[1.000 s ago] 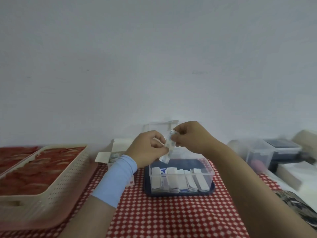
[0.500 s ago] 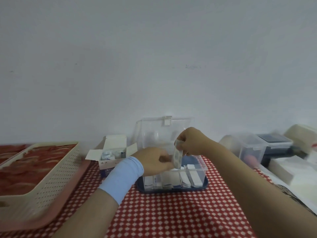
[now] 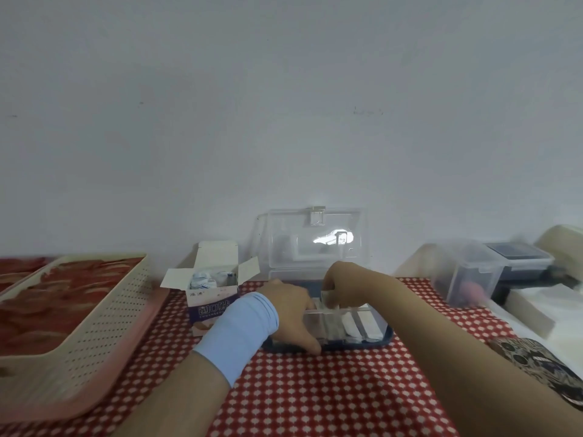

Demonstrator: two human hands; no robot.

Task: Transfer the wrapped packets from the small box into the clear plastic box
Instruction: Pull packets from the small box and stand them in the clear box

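Packet (image 3: 328,294): pinched in right hand's (image 3: 344,285) curled fingers, at the clear plastic box (image 3: 375,323) rim.
Left hand (image 3: 290,313): grips that box's near left corner.
Small box (image 3: 211,301): open, just left, towards the table's (image 3: 315,392) far edge, packets (image 3: 205,280) inside.

Plain pale grey-white wall (image 3: 284,105) across the upper view, faintly scuffed, softly and evenly lit. Below, red cloth (image 3: 315,392) with small white diamonds, running back to the wall. Far right, perhaps a white surface (image 3: 536,323), too blurred to tell.

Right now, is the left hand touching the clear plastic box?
Touching. Head view: the left hand grips the clear plastic box at its left end, thumb on the front wall.
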